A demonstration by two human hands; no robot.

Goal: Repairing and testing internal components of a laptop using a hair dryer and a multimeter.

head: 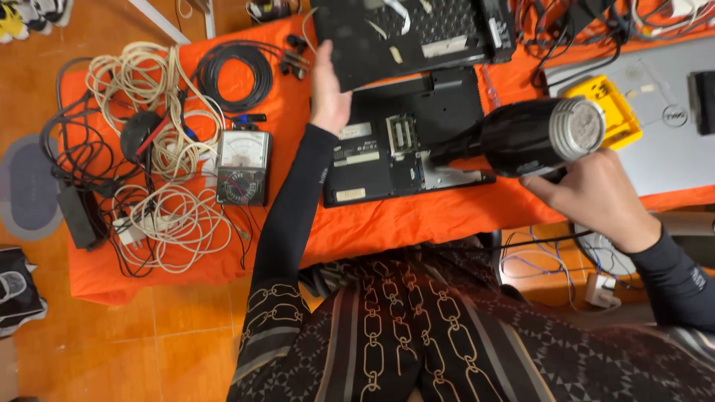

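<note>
An opened black laptop base (402, 149) lies upside down on the orange cloth (417, 223), its inner boards showing. My left hand (328, 93) holds up a black keyboard panel (406, 33) by its lower left corner, tilted above the laptop's far edge. My right hand (596, 195) grips a black blower (532, 138) with a round metal grille at its rear; its nozzle points left and down at the laptop's middle.
An analog multimeter (243, 167) lies left of the laptop. White cable coils (160, 112) and black cable coils (234, 74) cover the cloth's left part. A yellow box (614, 108) rests on a grey closed laptop (663, 126) at right. Shoes (18, 286) stand on the tiled floor.
</note>
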